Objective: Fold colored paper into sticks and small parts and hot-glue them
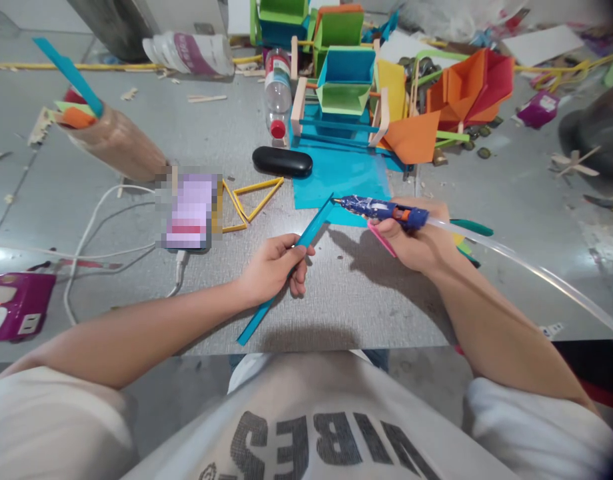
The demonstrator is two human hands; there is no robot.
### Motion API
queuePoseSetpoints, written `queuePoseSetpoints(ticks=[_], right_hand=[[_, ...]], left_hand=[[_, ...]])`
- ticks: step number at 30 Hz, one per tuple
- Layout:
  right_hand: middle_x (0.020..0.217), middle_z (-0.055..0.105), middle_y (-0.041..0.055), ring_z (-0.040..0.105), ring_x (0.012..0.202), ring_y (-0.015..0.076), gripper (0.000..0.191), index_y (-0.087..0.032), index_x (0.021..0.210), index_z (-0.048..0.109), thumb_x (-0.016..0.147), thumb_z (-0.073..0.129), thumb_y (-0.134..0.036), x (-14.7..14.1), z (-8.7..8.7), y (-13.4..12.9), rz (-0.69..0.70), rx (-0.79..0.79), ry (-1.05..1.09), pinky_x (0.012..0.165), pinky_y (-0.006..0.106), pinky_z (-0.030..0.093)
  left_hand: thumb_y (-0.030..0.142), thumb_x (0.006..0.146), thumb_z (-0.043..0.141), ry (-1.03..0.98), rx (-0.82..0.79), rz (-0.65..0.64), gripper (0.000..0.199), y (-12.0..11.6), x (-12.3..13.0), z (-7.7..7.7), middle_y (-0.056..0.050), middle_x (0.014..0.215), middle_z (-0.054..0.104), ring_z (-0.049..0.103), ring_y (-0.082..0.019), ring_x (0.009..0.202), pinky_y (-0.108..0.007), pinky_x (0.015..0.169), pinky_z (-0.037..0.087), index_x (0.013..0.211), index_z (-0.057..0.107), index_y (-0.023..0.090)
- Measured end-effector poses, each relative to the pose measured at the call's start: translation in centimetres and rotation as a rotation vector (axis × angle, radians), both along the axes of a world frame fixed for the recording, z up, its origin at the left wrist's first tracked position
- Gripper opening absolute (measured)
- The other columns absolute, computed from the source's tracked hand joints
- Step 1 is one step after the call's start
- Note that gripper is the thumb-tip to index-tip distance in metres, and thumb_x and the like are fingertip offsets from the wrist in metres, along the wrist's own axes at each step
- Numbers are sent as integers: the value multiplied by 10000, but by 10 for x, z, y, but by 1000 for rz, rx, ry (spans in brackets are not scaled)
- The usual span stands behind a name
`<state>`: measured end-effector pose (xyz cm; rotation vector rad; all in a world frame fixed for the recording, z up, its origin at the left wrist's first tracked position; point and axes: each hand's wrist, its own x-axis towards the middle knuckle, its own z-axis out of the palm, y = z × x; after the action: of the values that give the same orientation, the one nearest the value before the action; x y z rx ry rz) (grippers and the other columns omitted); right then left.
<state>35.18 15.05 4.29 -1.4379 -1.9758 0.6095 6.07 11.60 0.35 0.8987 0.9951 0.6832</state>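
My left hand (276, 268) is closed around the middle of a narrow blue paper strip (314, 230), which slants from lower left to upper right. In my right hand (416, 240) is a blue hot glue gun (381, 210), its tip at the strip's upper end; I cannot tell whether they touch. A long clear glue stick (526, 267) runs out of the gun's back toward the right edge. A pink strip shows beside my right thumb. Beyond the gun's tip lies a flat blue sheet (336, 180).
A phone (189, 210) on a white cable and yellow paper frames (259, 199) lie at left. Farther back are a black case (282, 161), a plastic bottle (278, 93), folded paper boxes on wooden sticks (344, 87), orange folded paper (461, 90) and a cardboard tube (116, 143).
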Motion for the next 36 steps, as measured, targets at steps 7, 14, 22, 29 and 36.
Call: queuePoseSetpoints(ticks=[7, 14, 22, 29, 36], right_hand=[[634, 527, 22, 504, 638, 202, 788, -256, 745, 652, 919, 540, -1017, 2, -2, -1, 12, 2, 15, 617, 380, 344], [585, 462, 1, 417, 591, 171, 786, -249, 662, 557, 919, 591, -991, 6, -9, 2, -13, 13, 36, 585, 371, 270], [577, 424, 20, 388, 601, 182, 802, -261, 626, 441, 924, 575, -993, 8, -10, 4, -71, 34, 14, 597, 386, 239], [577, 480, 45, 437, 595, 189, 796, -251, 629, 486, 946, 562, -977, 9, -9, 6, -81, 57, 24, 600, 399, 271], [577, 506, 51, 473, 593, 199, 796, -247, 649, 550, 942, 549, -987, 18, -11, 11, -94, 73, -27, 577, 399, 286]], left_hand=[[474, 1012, 765, -3, 2, -5, 317, 0, 0, 0, 44, 581, 644, 693, -164, 460, -254, 457, 594, 1047, 665, 176], [441, 1012, 748, -1, 6, -2, 280, 1, 0, 0, 45, 572, 638, 685, -162, 459, -253, 456, 592, 1046, 666, 175], [453, 1015, 751, 3, 6, -9, 293, 0, 1, 0, 50, 574, 630, 684, -155, 460, -241, 455, 581, 1050, 668, 174], [423, 1018, 728, -1, 12, -16, 259, 0, 1, 1, 49, 573, 627, 681, -159, 457, -250, 449, 587, 1052, 668, 173], [438, 1014, 741, 4, 16, -23, 275, 0, 0, 1, 51, 571, 621, 687, -167, 459, -258, 451, 591, 1047, 674, 173]])
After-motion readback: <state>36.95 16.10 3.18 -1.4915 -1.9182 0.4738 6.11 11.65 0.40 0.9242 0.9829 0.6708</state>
